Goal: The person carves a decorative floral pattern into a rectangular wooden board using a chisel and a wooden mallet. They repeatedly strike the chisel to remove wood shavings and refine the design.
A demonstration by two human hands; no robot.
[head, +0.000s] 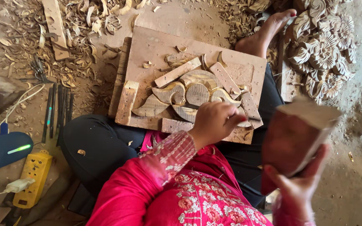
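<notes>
A: Describe the workpiece and its materials.

B: The carved wooden panel (189, 94) is pale, unfinished timber cut into curved leaf and scroll forms around a rounded centre. It lies on a flat, reddish-brown backing board (156, 46) and is hemmed in by straight wooden strips (177, 72) along its sides. The board rests across the lap of the seated person, above black trousers (101, 142).

A: State of the left hand?

B: The left hand (214, 121) is clenched, knuckles up, over the lower right part of the carving. It grasps a thin chisel (250, 118), of which only a slim dark length shows past the fingers.

A: And the right hand?

B: The right hand (296, 186) grips a blocky wooden mallet (298, 134) from below. The mallet is dark red-brown with a lighter top face, and it appears blurred. It hangs to the right of the board, apart from the carving.

A: Surroundings?

B: Curled wood shavings (76, 25) cover the dusty floor. A row of slim dark tools (57, 109) lies left of the board. Finished floral carvings (323, 50), deeply ridged, are stacked at upper right, beside a bare foot (265, 33). A yellow power strip (32, 178) sits lower left.
</notes>
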